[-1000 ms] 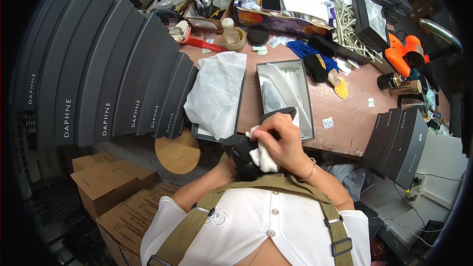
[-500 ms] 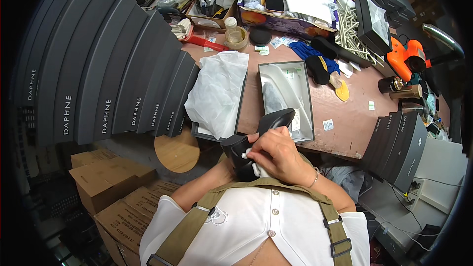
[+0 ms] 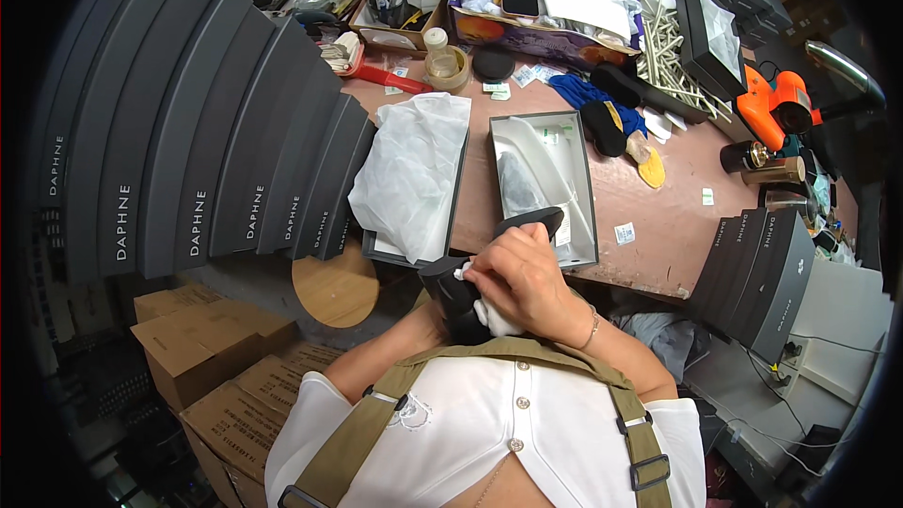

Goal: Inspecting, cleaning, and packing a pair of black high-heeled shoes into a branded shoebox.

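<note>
Head view | right hand (image 3: 527, 277) pinches white cloth (image 3: 491, 313) on black shoe (image 3: 480, 277) | left hand hidden, grip likely underneath | wipe with short firm strokes, shoe kept steady

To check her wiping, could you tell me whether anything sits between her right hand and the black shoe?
Yes: a white cloth lies under the right hand, pressed against the black shoe. Nothing else visible comes between them.

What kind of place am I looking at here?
Likely a shoe packing workbench: tall stacks of grey boxes, an open box lined with tissue, and the right hand wiping a black shoe.
</note>
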A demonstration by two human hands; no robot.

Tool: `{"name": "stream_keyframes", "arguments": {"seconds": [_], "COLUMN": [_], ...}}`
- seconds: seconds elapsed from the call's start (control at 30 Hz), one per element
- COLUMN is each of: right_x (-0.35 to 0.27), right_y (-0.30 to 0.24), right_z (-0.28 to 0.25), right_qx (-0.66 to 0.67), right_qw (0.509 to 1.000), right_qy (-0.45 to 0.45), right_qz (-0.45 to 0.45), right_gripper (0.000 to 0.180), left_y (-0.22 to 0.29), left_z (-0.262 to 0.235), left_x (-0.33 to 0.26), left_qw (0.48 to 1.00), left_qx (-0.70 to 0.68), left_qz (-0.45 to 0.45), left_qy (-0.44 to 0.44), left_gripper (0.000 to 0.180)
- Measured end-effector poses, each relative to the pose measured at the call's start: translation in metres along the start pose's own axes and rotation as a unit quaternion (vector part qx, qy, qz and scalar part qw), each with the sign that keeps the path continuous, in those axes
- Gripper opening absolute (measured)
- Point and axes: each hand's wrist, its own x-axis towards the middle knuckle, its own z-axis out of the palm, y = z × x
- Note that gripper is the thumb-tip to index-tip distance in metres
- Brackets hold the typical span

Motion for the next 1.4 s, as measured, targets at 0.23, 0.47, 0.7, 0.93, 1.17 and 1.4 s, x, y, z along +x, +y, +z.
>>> {"name": "stream_keyframes", "arguments": {"seconds": [0.23, 0.47, 0.7, 0.93, 1.17, 1.4], "right_x": [0.0, -0.008, -0.015, -0.012, 0.017, -0.044], "right_y": [0.002, 0.004, 0.013, -0.007, 0.013, 0.031], "right_z": [0.002, 0.005, -0.013, -0.011, -0.011, -0.023], "right_qx": [-0.017, -0.021, 0.153, 0.067, 0.029, 0.462], "right_qw": [1.0, 0.999, 0.965, 0.996, 0.991, 0.82], "right_qy": [0.024, 0.035, 0.129, -0.021, 0.13, 0.134], "right_qz": [0.001, -0.02, 0.167, -0.05, 0.014, 0.31], "right_gripper": [0.016, 0.016, 0.01, 0.015, 0.014, 0.01], "left_y": [0.002, -0.001, 0.0, 0.001, 0.001, 0.018], "left_z": [-0.003, -0.004, -0.002, -0.013, -0.017, 0.036], "left_x": [-0.001, -0.001, 0.0, -0.007, -0.007, -0.014], "left_qw": [1.0, 1.0, 0.999, 0.999, 0.87, 0.973], "left_qx": [0.003, 0.008, 0.046, 0.036, 0.433, -0.001], "left_qz": [-0.005, -0.003, 0.023, 0.017, 0.233, 0.223], "left_qy": [0.005, 0.009, 0.006, 0.022, 0.021, 0.061], "left_gripper": [0.034, 0.034, 0.034, 0.034, 0.035, 0.041]}}
